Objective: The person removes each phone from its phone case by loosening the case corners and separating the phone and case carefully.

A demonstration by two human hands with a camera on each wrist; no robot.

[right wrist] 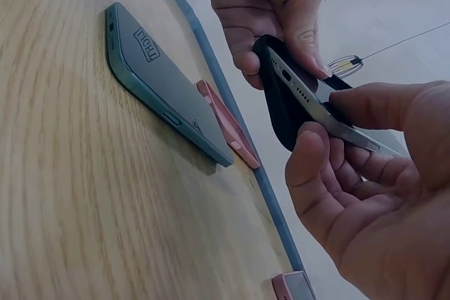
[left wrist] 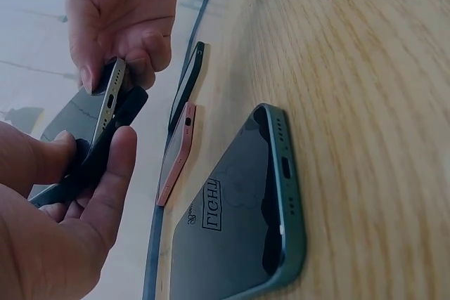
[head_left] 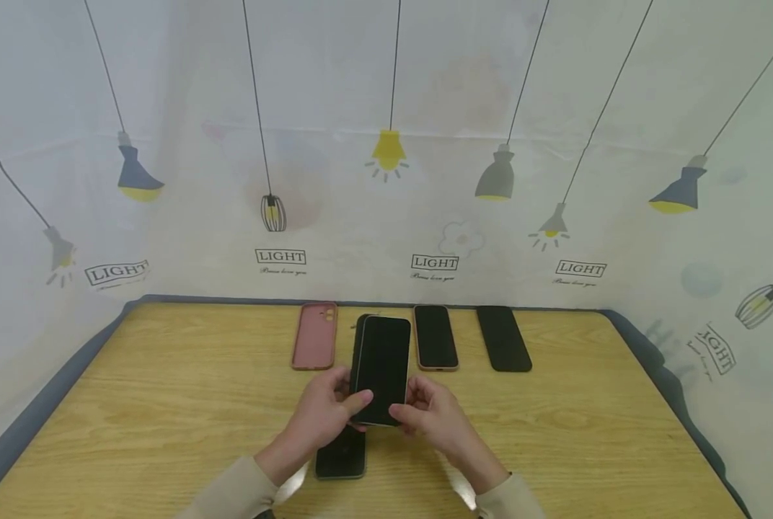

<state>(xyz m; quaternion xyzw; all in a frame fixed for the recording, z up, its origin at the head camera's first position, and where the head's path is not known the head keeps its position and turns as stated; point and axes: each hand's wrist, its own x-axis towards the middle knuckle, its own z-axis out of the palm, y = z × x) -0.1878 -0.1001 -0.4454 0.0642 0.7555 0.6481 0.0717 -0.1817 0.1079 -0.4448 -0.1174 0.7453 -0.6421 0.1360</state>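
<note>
Above the middle of the table, both hands hold a smartphone (head_left: 386, 367) with a dark screen and a silvery frame. A black phone case (right wrist: 278, 107) lies behind it, offset to one side, and the phone's bottom edge with its charging port stands out of the case. My left hand (head_left: 321, 411) grips the case and phone at the left, its thumb over the edge beside the screen. At the lower right corner my right hand (head_left: 438, 419) pinches the phone between thumb and fingers. Below the hands lies another phone (left wrist: 239, 226) with a green frame, partly hidden in the head view.
At the back of the table (head_left: 588, 418) lie a pink phone case (head_left: 315, 337), a pink-edged phone (head_left: 435, 339) and a flat black phone-shaped item (head_left: 505, 339). A pale curtain (head_left: 334, 79) printed with lamps hangs around the table's back and sides.
</note>
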